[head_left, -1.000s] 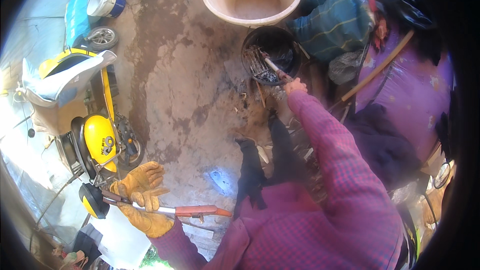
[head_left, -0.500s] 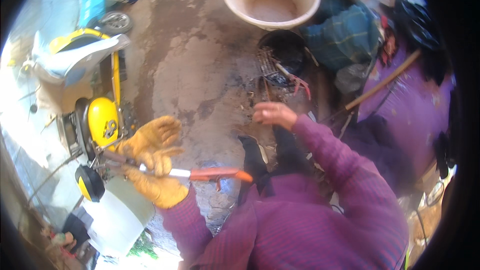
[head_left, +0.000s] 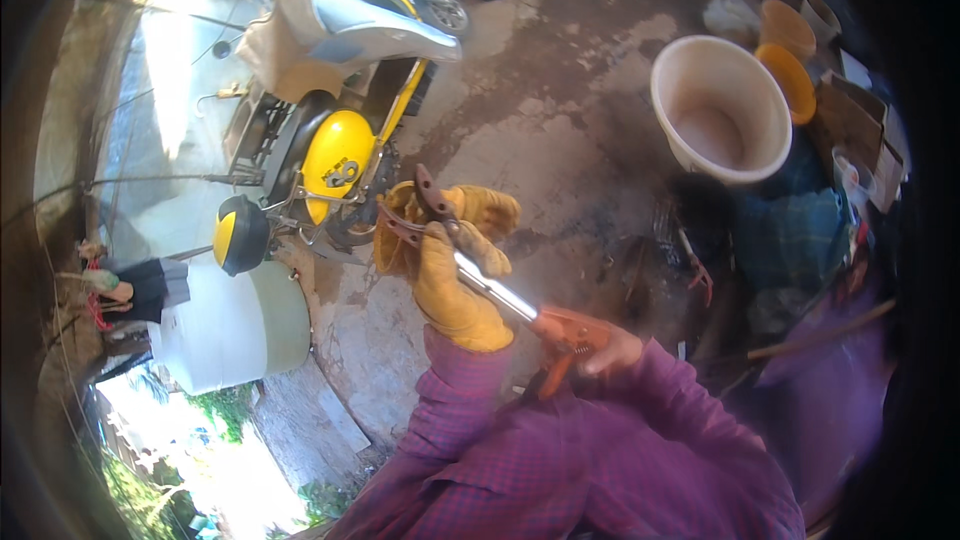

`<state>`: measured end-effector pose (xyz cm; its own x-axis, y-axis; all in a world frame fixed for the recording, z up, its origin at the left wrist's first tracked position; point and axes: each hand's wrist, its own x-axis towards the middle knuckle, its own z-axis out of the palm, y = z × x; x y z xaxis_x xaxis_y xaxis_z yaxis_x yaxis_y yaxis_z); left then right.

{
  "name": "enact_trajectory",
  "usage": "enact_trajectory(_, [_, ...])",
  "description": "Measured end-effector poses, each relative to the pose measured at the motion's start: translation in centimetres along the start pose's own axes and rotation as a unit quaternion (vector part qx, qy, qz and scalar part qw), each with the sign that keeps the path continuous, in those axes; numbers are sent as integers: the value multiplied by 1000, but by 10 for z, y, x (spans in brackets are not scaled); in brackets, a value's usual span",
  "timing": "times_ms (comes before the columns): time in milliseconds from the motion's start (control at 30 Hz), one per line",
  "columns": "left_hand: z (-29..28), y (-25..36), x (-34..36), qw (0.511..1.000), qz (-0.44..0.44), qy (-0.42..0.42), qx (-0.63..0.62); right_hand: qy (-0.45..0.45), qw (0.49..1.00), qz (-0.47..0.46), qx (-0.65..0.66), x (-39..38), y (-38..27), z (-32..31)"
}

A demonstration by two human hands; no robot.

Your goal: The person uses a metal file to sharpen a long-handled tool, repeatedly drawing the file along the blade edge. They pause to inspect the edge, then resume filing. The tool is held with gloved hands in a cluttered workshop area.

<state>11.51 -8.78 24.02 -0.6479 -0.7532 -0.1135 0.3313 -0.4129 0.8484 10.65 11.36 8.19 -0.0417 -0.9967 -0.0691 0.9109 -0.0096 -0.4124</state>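
Note:
My left hand (head_left: 460, 298), in a yellow work glove, is closed around the upper part of a long-reach pruner (head_left: 502, 300). The tool has dark reddish-brown jaws, a silver shaft and an orange handle with a spring, and it slants down toward my right. Pinched along with it is a second, loose yellow glove (head_left: 488, 210), lying behind the jaws. My bare right hand (head_left: 615, 352) wraps round the orange handle near my body; some of its fingers are hidden behind it.
A yellow and black motorbike (head_left: 338, 155) stands at left, beside a large pale plastic drum (head_left: 235, 325). Far right is a cream tub (head_left: 720, 115) with an orange basin (head_left: 788, 83) beside it. A wooden stick (head_left: 820, 330) and purple cloth (head_left: 825, 380) lie at right.
My right hand has come down from its raised position and taken the pruner's orange handle. The view has swung left, bringing the motorbike nearer the middle. My left hand keeps its hold.

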Motion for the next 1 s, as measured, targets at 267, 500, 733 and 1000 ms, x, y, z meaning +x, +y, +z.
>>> enact_trajectory(267, [-10,31,-13,993,93,2,74,-1,994,26,106,-13,6,33])
enact_trajectory(500, [-44,30,-17,988,48,130,63,-50,987,37,149,-5,26,67])
enact_trajectory(733, [-97,35,8,994,-70,-33,-76,132,990,27,50,2,12,86])
enact_trajectory(1000, [-97,2,-20,981,-157,-18,-108,198,978,-29,-53,25,20,79])
